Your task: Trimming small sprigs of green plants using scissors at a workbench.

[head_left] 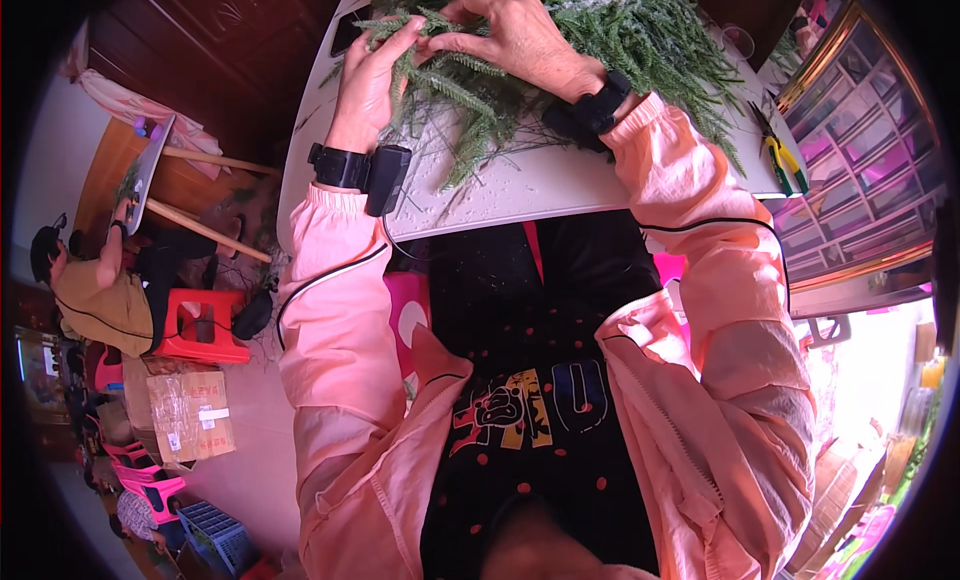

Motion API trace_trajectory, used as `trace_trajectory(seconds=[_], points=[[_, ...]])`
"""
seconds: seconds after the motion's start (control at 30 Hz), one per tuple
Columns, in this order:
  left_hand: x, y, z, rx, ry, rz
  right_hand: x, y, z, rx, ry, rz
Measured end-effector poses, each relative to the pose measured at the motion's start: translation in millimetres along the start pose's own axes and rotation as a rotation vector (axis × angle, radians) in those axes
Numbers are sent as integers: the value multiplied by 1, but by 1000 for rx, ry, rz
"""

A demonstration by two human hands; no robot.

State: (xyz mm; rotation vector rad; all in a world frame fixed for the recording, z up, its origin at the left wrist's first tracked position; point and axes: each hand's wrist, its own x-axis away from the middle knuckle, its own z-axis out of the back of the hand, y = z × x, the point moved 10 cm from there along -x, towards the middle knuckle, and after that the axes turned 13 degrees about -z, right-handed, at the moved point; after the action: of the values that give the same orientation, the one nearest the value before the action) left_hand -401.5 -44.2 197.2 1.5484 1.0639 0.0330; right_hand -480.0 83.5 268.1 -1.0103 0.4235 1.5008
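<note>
At the far side of the white table (440, 212), my left hand (372, 85) is closed on a green artificial pine sprig (455, 88), thumb and fingers pinching its stem end. My right hand (525, 42) meets it there, its thumb and fingers closed on the same sprig close to the left fingertips. The exact pinch point is partly hidden by the fingers. Behind and to the right of my hands spreads a large heap of similar green pine branches (640, 45), some dusted with white. Loose needles and white flecks lie on the tabletop below my hands.
Pliers with yellow and green handles (785, 160) rest at the table's right edge. A dark flat object (350, 30) lies at the far left corner. On the left, another person (105, 290) sits near a red stool (205, 325), a cardboard box (192, 415) and a blue crate (215, 535).
</note>
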Motion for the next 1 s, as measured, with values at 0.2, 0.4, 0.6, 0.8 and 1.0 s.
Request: trace_trajectory(seconds=[0.2, 0.4, 0.6, 0.8, 1.0], points=[[-1, 31, -26, -119, -133, -245, 1, 4, 3, 198, 84, 21], [0, 24, -18, -273, -214, -208, 7, -24, 29, 179, 214, 182], [-4, 33, -11, -162, -122, -268, 16, -60, 112, 186, 499, 454], [-9, 43, -10, -149, -107, -303, 38, 7, 187, 175, 81, -306], [-16, 31, -9, -140, -105, -264, 165, 173, 267, 480, -199, -764]])
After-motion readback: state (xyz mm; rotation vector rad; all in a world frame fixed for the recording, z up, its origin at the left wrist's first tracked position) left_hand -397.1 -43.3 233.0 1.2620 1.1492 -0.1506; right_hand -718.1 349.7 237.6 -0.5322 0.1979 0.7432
